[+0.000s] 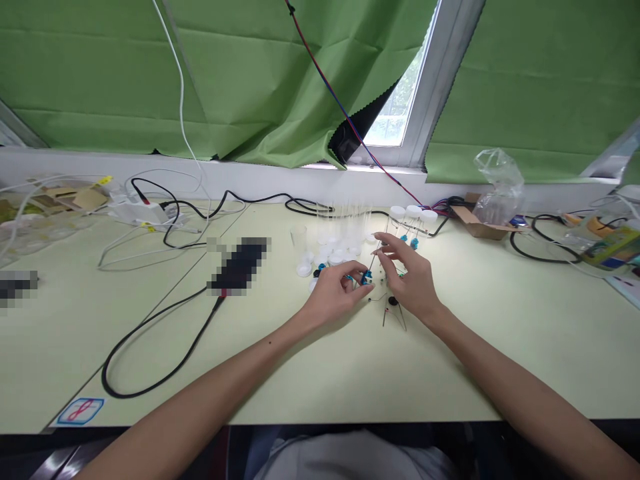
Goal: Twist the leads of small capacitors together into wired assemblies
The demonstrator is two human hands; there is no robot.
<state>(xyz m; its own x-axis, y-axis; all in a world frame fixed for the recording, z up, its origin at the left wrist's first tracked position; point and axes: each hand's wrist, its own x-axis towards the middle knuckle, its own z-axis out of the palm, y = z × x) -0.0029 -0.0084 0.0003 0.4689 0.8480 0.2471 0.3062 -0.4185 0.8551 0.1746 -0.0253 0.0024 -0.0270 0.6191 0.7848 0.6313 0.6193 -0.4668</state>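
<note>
My left hand [336,288] pinches a small blue part [367,276] between thumb and fingertips, just above the table. My right hand [411,275] is closed on a thin dark rod [373,259] that slants down to the blue part. Whether the rod is seated in that part is too small to tell. Below my right hand lies a small black round piece with thin legs [393,301]. Several tiny pieces lie between the hands, partly hidden by my fingers. Another small blue piece [321,267] sits just beyond my left hand.
Clear tubes with white caps [340,243] stand behind my hands, and white-capped tubes [413,212] are farther right. A blurred dark device [245,263] with a black cable [107,363] lies left. A cardboard box [475,223] with a plastic bag [500,190] stands back right.
</note>
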